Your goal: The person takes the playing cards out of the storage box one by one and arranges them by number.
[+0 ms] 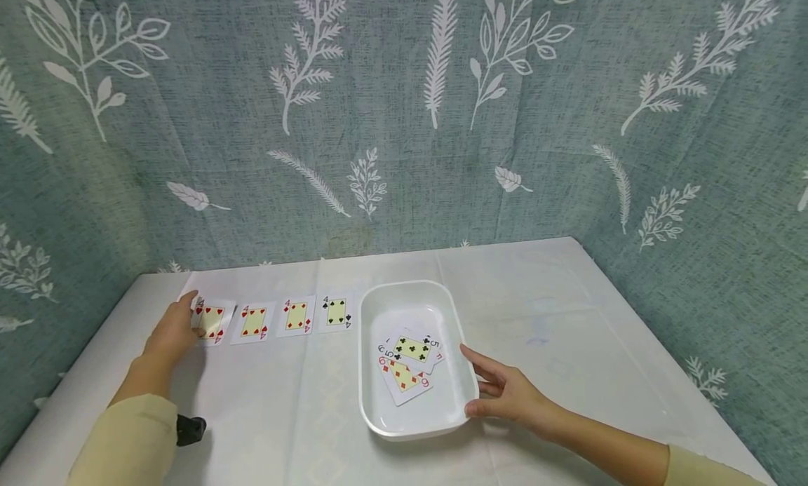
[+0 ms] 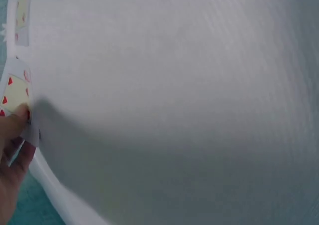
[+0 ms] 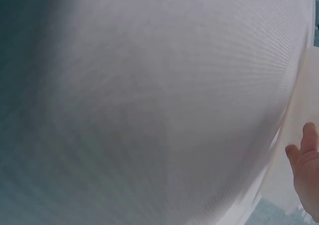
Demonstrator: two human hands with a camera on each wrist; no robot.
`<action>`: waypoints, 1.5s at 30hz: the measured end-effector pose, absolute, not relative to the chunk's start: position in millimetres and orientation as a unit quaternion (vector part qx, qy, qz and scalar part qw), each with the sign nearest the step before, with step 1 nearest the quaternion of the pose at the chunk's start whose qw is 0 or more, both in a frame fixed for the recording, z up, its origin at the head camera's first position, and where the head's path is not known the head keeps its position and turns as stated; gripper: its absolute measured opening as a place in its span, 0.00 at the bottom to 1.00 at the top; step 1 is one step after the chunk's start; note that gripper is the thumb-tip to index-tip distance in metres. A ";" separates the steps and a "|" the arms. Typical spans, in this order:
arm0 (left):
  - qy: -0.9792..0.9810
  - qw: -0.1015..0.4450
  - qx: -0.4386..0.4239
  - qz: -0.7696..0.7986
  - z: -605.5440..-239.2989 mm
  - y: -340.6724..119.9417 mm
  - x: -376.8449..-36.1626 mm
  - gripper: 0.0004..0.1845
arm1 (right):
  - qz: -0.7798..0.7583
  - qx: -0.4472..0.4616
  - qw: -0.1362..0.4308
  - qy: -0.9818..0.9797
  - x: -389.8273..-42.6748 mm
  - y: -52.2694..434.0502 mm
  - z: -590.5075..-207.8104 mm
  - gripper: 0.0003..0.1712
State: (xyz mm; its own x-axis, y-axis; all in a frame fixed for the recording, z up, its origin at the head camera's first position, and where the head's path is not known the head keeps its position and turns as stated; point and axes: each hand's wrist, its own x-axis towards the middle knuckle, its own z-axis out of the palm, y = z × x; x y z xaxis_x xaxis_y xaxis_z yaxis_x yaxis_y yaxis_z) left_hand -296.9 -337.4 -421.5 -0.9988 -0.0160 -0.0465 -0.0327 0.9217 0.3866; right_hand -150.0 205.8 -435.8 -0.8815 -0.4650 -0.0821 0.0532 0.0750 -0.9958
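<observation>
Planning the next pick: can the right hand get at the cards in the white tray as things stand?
Probably yes. The right hand rests open against the white tray at its right rim, and the cards lie face up and uncovered inside, with nothing over them.
</observation>
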 end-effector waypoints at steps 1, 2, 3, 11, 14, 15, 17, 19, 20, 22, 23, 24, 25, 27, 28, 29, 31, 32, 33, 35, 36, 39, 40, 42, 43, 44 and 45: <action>0.978 0.019 -0.014 0.207 -421.7 -337.8 -296.8 0.39 | -0.664 -0.144 0.195 0.708 -149.8 205.6 -435.7 0.54; 0.977 0.016 -0.016 0.212 -421.8 -337.8 -296.6 0.38 | -0.663 -0.141 0.196 0.709 -149.7 205.4 -435.4 0.54; 0.976 0.016 -0.018 0.214 -421.8 -338.0 -296.5 0.36 | -0.662 -0.141 0.195 0.710 -149.4 205.1 -435.1 0.53; 0.977 0.034 -0.040 0.207 -421.6 -339.0 -300.2 0.33 | -0.657 -0.143 0.190 0.715 -149.1 204.3 -434.1 0.53; 0.976 0.044 -0.050 0.208 -421.5 -340.0 -301.4 0.31 | -0.659 -0.143 0.191 0.713 -149.5 204.9 -434.3 0.54; 0.975 0.048 -0.056 0.210 -421.4 -340.2 -301.6 0.31 | -0.660 -0.143 0.192 0.712 -149.7 205.2 -434.4 0.54; 0.972 0.055 -0.071 0.216 -421.1 -341.1 -300.5 0.30 | -0.660 -0.144 0.194 0.711 -150.0 205.0 -434.2 0.54; 0.969 0.059 -0.088 0.222 -420.9 -340.9 -299.4 0.29 | -0.659 -0.145 0.193 0.713 -150.4 204.7 -434.3 0.54; 0.969 0.058 -0.093 0.222 -420.9 -340.4 -298.7 0.29 | -0.658 -0.145 0.193 0.713 -150.4 204.6 -434.2 0.54; 0.969 0.050 -0.098 0.219 -421.2 -339.0 -297.4 0.27 | -0.658 -0.145 0.195 0.713 -150.4 204.4 -434.0 0.54; 0.970 0.045 -0.102 0.217 -421.4 -337.9 -296.7 0.27 | -0.658 -0.147 0.194 0.713 -150.5 204.3 -434.0 0.54; 0.970 0.039 -0.106 0.213 -421.2 -336.8 -295.9 0.26 | -0.657 -0.146 0.193 0.714 -150.4 204.3 -434.0 0.54; 0.971 0.035 -0.109 0.209 -421.2 -335.6 -295.0 0.26 | -0.657 -0.146 0.194 0.714 -150.3 204.2 -433.8 0.54; 0.972 0.028 -0.119 0.202 -420.6 -333.5 -293.0 0.25 | -0.656 -0.146 0.193 0.715 -150.0 204.1 -433.6 0.54; 0.971 0.026 -0.126 0.200 -420.2 -332.6 -292.0 0.26 | -0.655 -0.145 0.192 0.717 -149.9 203.9 -433.5 0.54; 0.970 0.025 -0.132 0.201 -419.7 -331.8 -291.0 0.26 | -0.653 -0.145 0.191 0.719 -149.8 203.9 -433.3 0.54; 0.967 0.020 -0.139 0.210 -419.3 -330.9 -289.5 0.27 | -0.652 -0.142 0.190 0.720 -149.4 203.7 -433.2 0.53; 0.966 0.015 -0.140 0.215 -419.0 -330.5 -289.3 0.28 | -0.652 -0.142 0.190 0.720 -149.3 203.7 -433.4 0.53; 0.966 0.007 -0.138 0.220 -418.7 -329.8 -289.1 0.28 | -0.653 -0.142 0.191 0.719 -149.2 203.6 -433.3 0.53; 0.963 -0.009 -0.131 0.234 -417.3 -327.9 -289.4 0.29 | -0.653 -0.143 0.191 0.718 -149.1 203.5 -433.5 0.53; 0.963 -0.020 -0.122 0.238 -416.4 -326.7 -289.9 0.29 | -0.654 -0.143 0.192 0.717 -149.1 203.4 -433.6 0.53; 0.962 -0.042 -0.098 0.250 -412.1 -320.2 -291.2 0.30 | -0.655 -0.145 0.193 0.716 -149.3 203.4 -433.9 0.53; 0.962 -0.046 -0.090 0.253 -410.7 -317.8 -291.8 0.30 | -0.655 -0.144 0.193 0.716 -149.3 203.6 -434.1 0.53; 0.961 -0.049 -0.076 0.261 -407.8 -312.6 -292.5 0.31 | -0.656 -0.145 0.192 0.716 -149.4 204.1 -434.4 0.53; 0.960 -0.048 -0.070 0.265 -406.3 -309.8 -292.7 0.32 | -0.656 -0.145 0.192 0.715 -149.4 204.4 -434.4 0.53; 0.961 -0.046 -0.063 0.267 -404.8 -307.2 -292.7 0.33 | -0.657 -0.145 0.193 0.714 -149.3 204.6 -434.6 0.54; 0.961 -0.045 -0.053 0.267 -403.7 -304.8 -292.9 0.33 | -0.658 -0.146 0.192 0.714 -149.2 204.8 -434.8 0.54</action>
State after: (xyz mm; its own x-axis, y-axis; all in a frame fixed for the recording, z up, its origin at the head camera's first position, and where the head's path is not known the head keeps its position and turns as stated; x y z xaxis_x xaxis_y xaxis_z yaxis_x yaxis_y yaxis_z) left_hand -292.9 -304.8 -403.7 -0.9902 -0.1266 0.0583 -0.0783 0.8517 0.5182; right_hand -149.2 204.8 -434.8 -0.8833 -0.4615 -0.0820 0.0441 0.0924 -0.9947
